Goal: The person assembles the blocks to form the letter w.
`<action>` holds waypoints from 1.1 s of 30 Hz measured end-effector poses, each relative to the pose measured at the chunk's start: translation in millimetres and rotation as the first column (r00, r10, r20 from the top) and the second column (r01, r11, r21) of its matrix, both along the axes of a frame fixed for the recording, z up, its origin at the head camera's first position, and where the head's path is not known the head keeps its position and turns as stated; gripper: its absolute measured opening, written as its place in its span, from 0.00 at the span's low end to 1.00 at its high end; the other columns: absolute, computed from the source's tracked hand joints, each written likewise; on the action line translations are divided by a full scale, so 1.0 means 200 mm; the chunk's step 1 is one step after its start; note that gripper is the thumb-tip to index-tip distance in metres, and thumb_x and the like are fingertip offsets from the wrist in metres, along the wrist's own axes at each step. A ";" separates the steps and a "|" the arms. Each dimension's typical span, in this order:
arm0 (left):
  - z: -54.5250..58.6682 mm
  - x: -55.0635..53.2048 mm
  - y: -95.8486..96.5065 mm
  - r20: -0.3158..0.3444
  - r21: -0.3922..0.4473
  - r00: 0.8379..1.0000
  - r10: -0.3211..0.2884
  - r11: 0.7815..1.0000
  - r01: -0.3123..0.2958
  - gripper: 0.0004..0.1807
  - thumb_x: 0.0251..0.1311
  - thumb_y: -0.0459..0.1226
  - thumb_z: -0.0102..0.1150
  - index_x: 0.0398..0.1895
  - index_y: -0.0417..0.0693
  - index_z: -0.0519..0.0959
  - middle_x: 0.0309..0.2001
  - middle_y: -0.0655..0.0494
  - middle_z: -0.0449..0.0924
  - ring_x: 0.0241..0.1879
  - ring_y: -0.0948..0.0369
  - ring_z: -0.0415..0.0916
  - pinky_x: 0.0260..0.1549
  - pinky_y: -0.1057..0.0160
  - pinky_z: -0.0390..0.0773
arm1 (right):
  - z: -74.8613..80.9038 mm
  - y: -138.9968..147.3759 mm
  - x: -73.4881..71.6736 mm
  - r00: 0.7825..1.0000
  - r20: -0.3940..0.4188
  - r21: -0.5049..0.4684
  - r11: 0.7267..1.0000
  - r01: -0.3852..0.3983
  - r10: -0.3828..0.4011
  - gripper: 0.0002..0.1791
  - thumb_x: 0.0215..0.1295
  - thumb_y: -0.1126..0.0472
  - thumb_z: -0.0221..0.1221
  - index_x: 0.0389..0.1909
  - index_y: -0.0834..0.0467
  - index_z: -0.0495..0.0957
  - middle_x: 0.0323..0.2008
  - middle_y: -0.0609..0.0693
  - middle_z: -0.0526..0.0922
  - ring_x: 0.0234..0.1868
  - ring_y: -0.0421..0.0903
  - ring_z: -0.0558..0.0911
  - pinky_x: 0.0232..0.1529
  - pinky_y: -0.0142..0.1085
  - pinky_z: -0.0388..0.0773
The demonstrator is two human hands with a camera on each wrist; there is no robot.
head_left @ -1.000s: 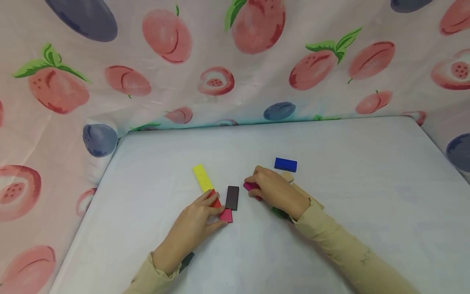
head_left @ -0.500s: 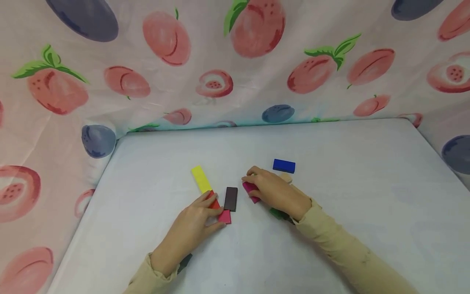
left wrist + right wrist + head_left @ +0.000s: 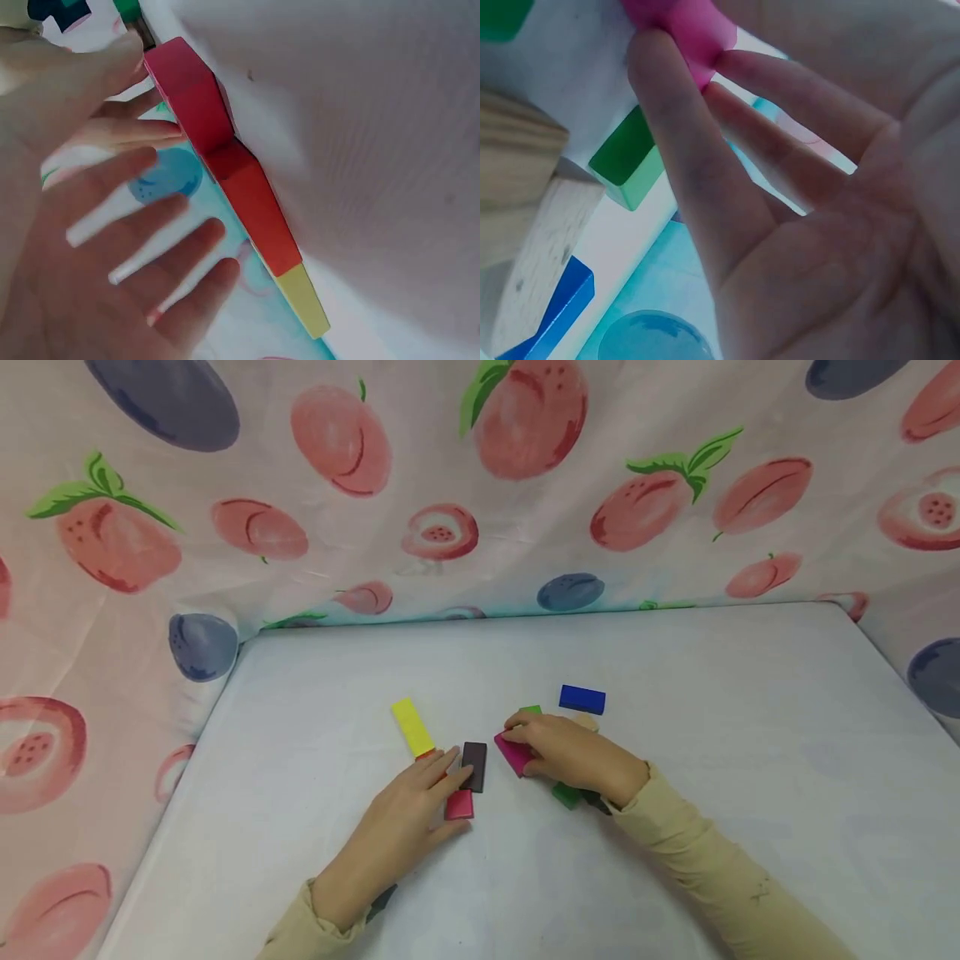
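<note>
My right hand [image 3: 573, 752] pinches a magenta block [image 3: 512, 755] between thumb and fingers, just right of a dark brown block [image 3: 474, 753]. My left hand [image 3: 401, 818] has its fingers spread and extended; it covers most of a red block [image 3: 262, 214], and one fingertip overlaps the dark brown block in the head view. A yellow block [image 3: 411, 727], the red block and a pinkish-red block [image 3: 459, 805] run end to end in a slanting row, seen also in the left wrist view. The dark brown block stands against the pinkish-red one's far end.
Around my right hand lie a light green block [image 3: 531, 709], a blue block [image 3: 582, 699], a darker green block [image 3: 566, 795] and plain wooden pieces [image 3: 517, 157]. A dark piece [image 3: 381, 902] shows beside my left wrist. Fruit-patterned cloth [image 3: 345, 572] rises behind the white table [image 3: 712, 693].
My left fingers have lifted and spread, shifting right over the red block toward the dark brown one. My right hand has turned slightly, uncovering more of the magenta block and the light green block.
</note>
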State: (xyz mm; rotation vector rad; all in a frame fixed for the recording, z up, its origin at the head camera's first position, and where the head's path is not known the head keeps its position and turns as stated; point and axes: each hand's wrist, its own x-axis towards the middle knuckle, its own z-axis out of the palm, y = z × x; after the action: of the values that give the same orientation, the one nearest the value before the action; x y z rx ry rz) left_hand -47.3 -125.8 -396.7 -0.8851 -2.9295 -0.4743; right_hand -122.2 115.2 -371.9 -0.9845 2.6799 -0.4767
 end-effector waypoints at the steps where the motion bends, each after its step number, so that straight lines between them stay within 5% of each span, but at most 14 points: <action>1: -0.01 0.00 0.00 -0.006 -0.020 1.000 -0.027 0.999 0.027 0.34 0.54 0.50 0.72 0.65 0.49 0.77 0.70 0.49 0.69 0.70 0.49 0.66 0.66 0.52 0.69 | 0.00 0.00 0.00 1.000 -0.004 -0.001 1.000 0.001 -0.001 0.26 0.58 0.64 0.70 0.58 0.65 0.79 0.58 0.58 0.79 0.57 0.54 0.80 0.55 0.44 0.81; 7: -0.04 0.00 0.01 -0.006 -0.082 0.990 -0.141 0.987 0.140 0.34 0.59 0.48 0.69 0.68 0.51 0.73 0.72 0.47 0.66 0.71 0.47 0.63 0.69 0.48 0.65 | 0.00 -0.01 -0.01 1.000 -0.004 -0.012 1.000 0.018 -0.018 0.25 0.58 0.65 0.70 0.57 0.67 0.79 0.57 0.59 0.79 0.55 0.54 0.81 0.54 0.41 0.82; 16: -0.06 0.00 0.01 -0.035 -0.066 0.990 -0.136 0.989 0.133 0.26 0.61 0.40 0.67 0.64 0.52 0.77 0.68 0.48 0.72 0.68 0.48 0.69 0.67 0.48 0.68 | -0.01 -0.05 -0.03 0.998 -0.007 -0.033 0.998 0.057 -0.057 0.25 0.59 0.67 0.69 0.58 0.70 0.78 0.56 0.62 0.78 0.55 0.55 0.82 0.54 0.43 0.81; 24: -0.07 0.00 0.01 -0.056 -0.045 0.989 -0.136 0.990 0.133 0.25 0.62 0.38 0.66 0.64 0.52 0.78 0.68 0.49 0.72 0.67 0.48 0.71 0.66 0.50 0.70 | -0.02 -0.11 -0.07 0.985 0.030 -0.027 0.985 0.172 -0.171 0.24 0.60 0.66 0.69 0.56 0.69 0.78 0.55 0.62 0.78 0.54 0.55 0.82 0.55 0.43 0.81; 33: -0.07 -0.01 0.01 -0.047 -0.054 0.991 -0.127 0.991 0.124 0.24 0.62 0.39 0.66 0.63 0.53 0.78 0.68 0.49 0.72 0.66 0.48 0.71 0.65 0.51 0.71 | -0.05 -0.16 -0.09 0.975 -0.038 -0.016 0.976 0.217 -0.218 0.19 0.61 0.63 0.68 0.50 0.67 0.81 0.52 0.61 0.79 0.46 0.55 0.85 0.49 0.41 0.83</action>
State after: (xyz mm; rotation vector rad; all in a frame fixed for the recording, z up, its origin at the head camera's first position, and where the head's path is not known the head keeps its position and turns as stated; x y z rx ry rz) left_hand -48.7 -123.5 -411.1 -1.0763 -2.8643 -0.3786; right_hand -140.2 82.7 -381.5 -0.7127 2.8381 -0.5215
